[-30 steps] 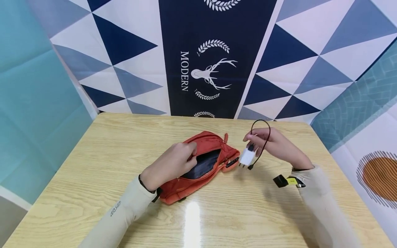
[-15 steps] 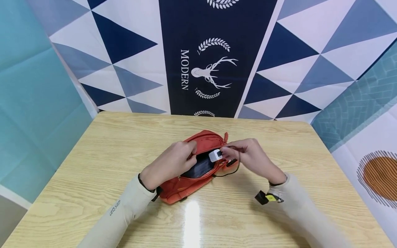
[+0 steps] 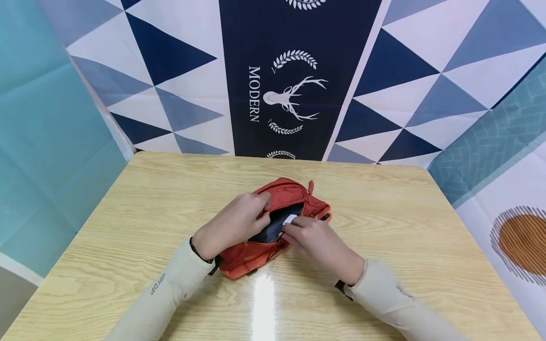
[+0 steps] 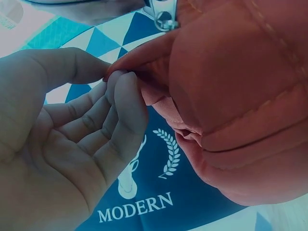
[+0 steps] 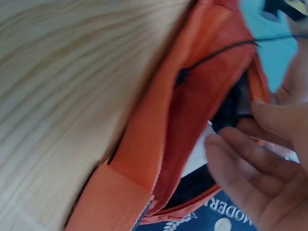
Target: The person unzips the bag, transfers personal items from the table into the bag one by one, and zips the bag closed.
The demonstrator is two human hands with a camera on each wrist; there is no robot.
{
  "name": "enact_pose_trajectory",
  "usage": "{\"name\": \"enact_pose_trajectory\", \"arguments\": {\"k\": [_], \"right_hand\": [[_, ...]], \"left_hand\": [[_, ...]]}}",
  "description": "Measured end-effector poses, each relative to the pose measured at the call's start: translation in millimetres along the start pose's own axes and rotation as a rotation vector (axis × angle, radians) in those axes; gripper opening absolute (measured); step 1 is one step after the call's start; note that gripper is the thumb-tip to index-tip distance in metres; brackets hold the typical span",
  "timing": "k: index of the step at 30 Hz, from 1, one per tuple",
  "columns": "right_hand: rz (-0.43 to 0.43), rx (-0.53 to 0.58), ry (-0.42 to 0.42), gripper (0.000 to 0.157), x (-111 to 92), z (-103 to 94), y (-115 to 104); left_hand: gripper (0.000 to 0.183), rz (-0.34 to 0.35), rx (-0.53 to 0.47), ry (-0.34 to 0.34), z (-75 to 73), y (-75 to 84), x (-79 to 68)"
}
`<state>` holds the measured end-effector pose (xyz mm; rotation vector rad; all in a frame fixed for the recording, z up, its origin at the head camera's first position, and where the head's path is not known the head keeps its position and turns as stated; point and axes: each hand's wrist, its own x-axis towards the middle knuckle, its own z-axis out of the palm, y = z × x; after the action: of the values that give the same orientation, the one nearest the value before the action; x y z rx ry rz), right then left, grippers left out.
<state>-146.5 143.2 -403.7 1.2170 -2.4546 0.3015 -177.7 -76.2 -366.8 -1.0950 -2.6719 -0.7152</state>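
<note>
A red waist bag lies on the table with its zipped mouth open, showing a dark lining. My left hand pinches the fabric at the mouth's edge between thumb and forefinger; the left wrist view shows this pinch beside a metal zipper pull. At the opening's right end, my right hand holds a white charger plug, fingertips inside the mouth. A thin black cable trails from that hand over the bag's outer front, its connector near the orange strap. Fingers partly hide the charger.
The bag rests on a light wood table with a bright reflection in front. Behind stands a patterned cloth backdrop with a deer print. A second zipper pull sticks up at the bag's far right end.
My right hand has moved left and down with the charger and cable, from right of the bag into its mouth. The left hand has kept its pinch on the edge.
</note>
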Motion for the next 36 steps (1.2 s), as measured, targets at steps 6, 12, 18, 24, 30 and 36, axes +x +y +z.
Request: {"name": "enact_pose_trajectory", "arguments": {"k": [6, 12, 18, 24, 30, 36], "right_hand": [[-0.026, -0.022, -0.072, 0.023, -3.7, 7.4, -3.6], [0.044, 0.047, -0.116, 0.022, -4.6, 4.2, 3.4], [0.092, 0.011, -0.116, 0.029, -3.0, -1.6, 18.3], [0.079, 0.057, -0.136, 0.016, -3.8, 4.8, 28.7], [0.060, 0.023, -0.130, 0.027, -4.1, 9.2, 29.6], [-0.010, -0.159, -0.055, 0.027, -3.3, 9.9, 13.5]], "left_hand": [[0.019, 0.002, -0.005, -0.005, 2.3, 1.7, -0.4], [0.019, 0.008, -0.011, -0.014, 1.2, 2.2, 0.0], [0.019, 0.007, 0.002, -0.035, 1.8, 1.4, 0.9], [0.020, 0.017, 0.002, -0.044, 4.4, 1.5, 0.4], [0.020, 0.023, 0.003, -0.039, 5.7, 1.3, -0.2], [0.019, 0.024, 0.016, -0.038, 4.7, 0.7, 0.1]]}}
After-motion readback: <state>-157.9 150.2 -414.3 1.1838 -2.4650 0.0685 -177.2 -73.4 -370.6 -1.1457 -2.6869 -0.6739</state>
